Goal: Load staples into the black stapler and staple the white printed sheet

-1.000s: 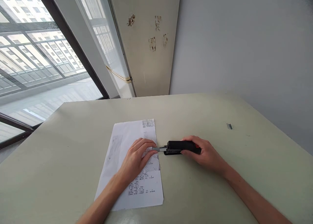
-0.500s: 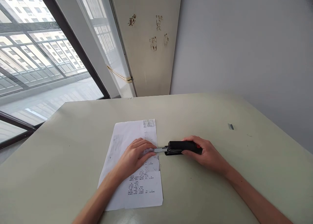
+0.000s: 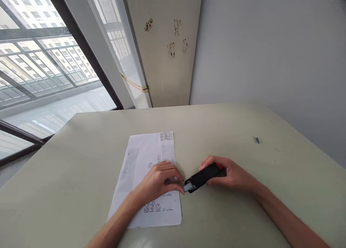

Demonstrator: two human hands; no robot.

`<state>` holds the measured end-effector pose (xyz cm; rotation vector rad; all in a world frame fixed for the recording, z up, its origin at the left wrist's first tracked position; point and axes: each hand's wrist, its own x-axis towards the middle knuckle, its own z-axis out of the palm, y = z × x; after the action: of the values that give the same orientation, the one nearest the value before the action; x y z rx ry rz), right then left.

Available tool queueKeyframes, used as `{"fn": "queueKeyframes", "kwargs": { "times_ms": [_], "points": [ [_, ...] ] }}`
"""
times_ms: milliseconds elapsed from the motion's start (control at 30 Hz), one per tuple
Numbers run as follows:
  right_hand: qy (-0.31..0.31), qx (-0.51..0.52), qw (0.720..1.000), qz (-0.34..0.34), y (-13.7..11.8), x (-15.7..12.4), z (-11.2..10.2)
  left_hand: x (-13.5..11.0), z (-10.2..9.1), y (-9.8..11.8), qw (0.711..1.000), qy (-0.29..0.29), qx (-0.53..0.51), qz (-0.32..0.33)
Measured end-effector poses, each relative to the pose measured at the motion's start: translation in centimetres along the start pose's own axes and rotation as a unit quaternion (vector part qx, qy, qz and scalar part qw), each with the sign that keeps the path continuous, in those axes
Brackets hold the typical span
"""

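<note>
A black stapler (image 3: 203,177) with a red rear end lies tilted on the table, its metal front pointing down-left toward the paper's right edge. My right hand (image 3: 233,176) is wrapped round its back half. My left hand (image 3: 160,180) rests on a printed white sheet (image 3: 147,179), fingers curled, with the fingertips pinching at the stapler's metal front by the sheet's right edge. What the fingertips hold there is too small to name.
A pale green table (image 3: 81,168) carries the sheet. A small strip of staples (image 3: 256,140) lies at the far right. A grey wall stands behind and to the right, a large window at the left.
My right hand has swung the stapler from level to a slant and drawn it nearer me. My left hand slid down the sheet's right edge with it.
</note>
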<state>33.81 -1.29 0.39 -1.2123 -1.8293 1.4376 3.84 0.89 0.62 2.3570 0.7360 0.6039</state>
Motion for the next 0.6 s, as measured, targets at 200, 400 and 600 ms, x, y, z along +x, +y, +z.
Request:
{"fn": "queueKeyframes", "kwargs": {
  "times_ms": [200,400,600],
  "points": [
    [0.014,0.013,1.0,-0.011,-0.1,-0.1,1.1,0.0,0.6,0.0,0.999,0.008,0.045,-0.008],
    [0.039,0.0,0.999,-0.022,0.0,0.0,2.2,0.1,1.1,0.1,0.996,0.008,0.087,-0.009],
    [0.055,-0.005,0.998,-0.026,0.2,0.0,2.8,0.1,1.1,0.1,0.995,0.008,0.1,-0.006]
  ]
}}
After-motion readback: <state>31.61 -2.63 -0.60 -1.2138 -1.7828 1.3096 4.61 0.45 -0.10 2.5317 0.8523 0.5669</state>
